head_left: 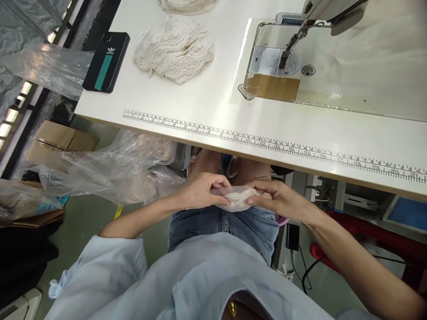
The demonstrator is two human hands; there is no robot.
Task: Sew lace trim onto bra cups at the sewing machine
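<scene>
Over my lap, below the table edge, both hands pinch a small pale lace-trimmed fabric piece (239, 197). My left hand (203, 191) grips its left side with fingers curled closed. My right hand (278, 198) holds its right side between thumb and fingers. On the white table (213, 102) above lies a pile of cream lace pieces (175, 49). The sewing machine's needle and presser foot (287, 53) stand at the upper right over a metal plate.
A black phone (106, 61) lies at the table's left corner. A printed ruler (273, 144) runs along the table's front edge. Clear plastic bags (110, 166) and cardboard boxes (60, 140) sit at the left on the floor. Cables and a red frame are under the table on the right.
</scene>
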